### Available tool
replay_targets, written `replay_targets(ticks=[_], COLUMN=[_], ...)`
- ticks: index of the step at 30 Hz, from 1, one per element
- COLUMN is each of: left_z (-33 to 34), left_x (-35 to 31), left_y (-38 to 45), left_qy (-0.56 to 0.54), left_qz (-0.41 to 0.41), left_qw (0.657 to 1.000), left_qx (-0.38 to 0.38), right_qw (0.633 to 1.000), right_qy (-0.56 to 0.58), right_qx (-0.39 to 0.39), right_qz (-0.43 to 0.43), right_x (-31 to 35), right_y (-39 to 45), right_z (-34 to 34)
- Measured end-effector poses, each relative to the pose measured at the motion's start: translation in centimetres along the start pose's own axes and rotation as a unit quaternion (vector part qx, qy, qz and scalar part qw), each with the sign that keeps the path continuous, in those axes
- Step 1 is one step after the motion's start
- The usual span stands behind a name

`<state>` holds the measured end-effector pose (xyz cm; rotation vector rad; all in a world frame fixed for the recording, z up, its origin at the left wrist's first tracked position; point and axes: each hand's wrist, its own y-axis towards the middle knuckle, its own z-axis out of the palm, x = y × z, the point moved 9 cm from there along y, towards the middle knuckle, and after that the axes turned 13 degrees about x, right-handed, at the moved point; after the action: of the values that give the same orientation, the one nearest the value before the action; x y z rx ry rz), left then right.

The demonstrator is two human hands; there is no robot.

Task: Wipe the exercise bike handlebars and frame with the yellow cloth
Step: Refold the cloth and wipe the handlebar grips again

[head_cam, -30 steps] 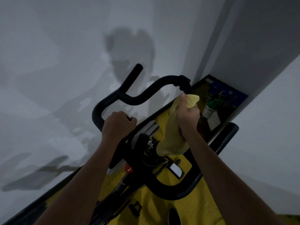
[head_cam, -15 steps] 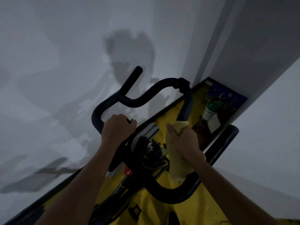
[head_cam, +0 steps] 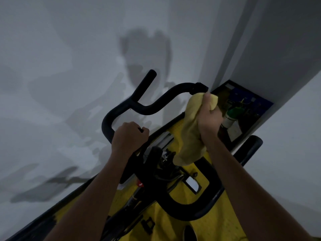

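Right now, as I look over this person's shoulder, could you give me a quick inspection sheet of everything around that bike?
Surface: yellow floor under the bike, edged by a dark border along the wall.
Job's things: black handlebars; yellow cloth bunched round the right-side bar, its tail hanging free; bike frame below, dim.
Clutter: green-topped bottle and a blue item in the corner; details too dark to tell.
Hands: left hand gripping the left bar; right hand clutching the cloth against the bar near its top bend.
Cables: nothing seen.
Surroundings: pale walls close on two sides, with shadows of the person and the bike; low light.
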<state>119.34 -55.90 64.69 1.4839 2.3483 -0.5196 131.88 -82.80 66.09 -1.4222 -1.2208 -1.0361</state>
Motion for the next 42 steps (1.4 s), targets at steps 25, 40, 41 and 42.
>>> replay_targets(ticks=[25, 40, 41, 42], left_z=[0.2, 0.2, 0.2, 0.2], left_x=[0.3, -0.3, -0.2, -0.1], left_y=[0.2, 0.0, 0.1, 0.2], left_qy=[-0.001, 0.013, 0.014, 0.013], left_qz=[0.012, 0.023, 0.022, 0.02], left_qw=[1.0, 1.0, 1.0, 1.0], left_qx=[-0.003, 0.001, 0.001, -0.002], right_qw=[0.992, 0.891, 0.89, 0.898], right_qy=[0.095, -0.428, -0.425, -0.403], right_qx=[0.029, 0.123, 0.133, 0.148], right_qz=[0.077, -0.088, -0.093, -0.096], right_x=[1.1, -5.6, -5.5, -4.9], right_y=[0.1, -10.1, -10.0, -10.0], right_z=[0.4, 0.0, 0.0, 0.1])
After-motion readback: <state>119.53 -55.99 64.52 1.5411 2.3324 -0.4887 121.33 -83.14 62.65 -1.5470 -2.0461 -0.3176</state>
